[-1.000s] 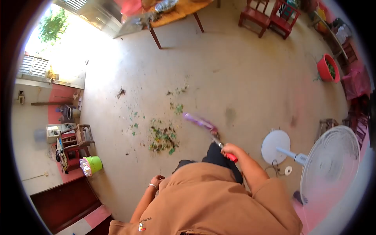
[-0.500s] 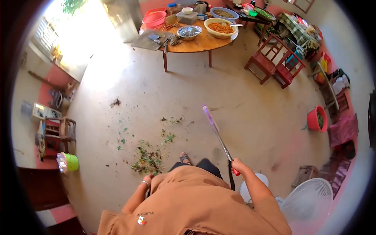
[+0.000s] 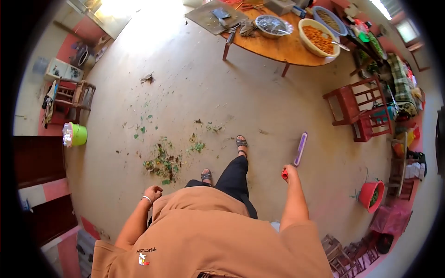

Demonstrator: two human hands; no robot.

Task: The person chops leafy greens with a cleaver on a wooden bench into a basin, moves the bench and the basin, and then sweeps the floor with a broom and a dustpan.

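My right hand (image 3: 291,171) grips the red handle of a broom (image 3: 300,149) whose purple head points away from me, off the floor to my right. My left hand (image 3: 152,192) hangs at my side with a bangle on the wrist, fingers curled loosely and holding nothing. A pile of green leaf scraps (image 3: 162,163) lies on the concrete floor just ahead of my left foot, with smaller bits scattered beyond it. My sandalled feet (image 3: 241,141) stand beside the pile.
A round wooden table (image 3: 282,45) with bowls and a cutting board stands ahead. Red chairs (image 3: 359,109) are at the right, a red basin (image 3: 370,195) of greens lower right. A green bucket (image 3: 78,134) and a small chair stand at the left wall.
The view has swung round to the right. The broom has lifted off the scrap pile and now points away to my right. The white fan has left the view.
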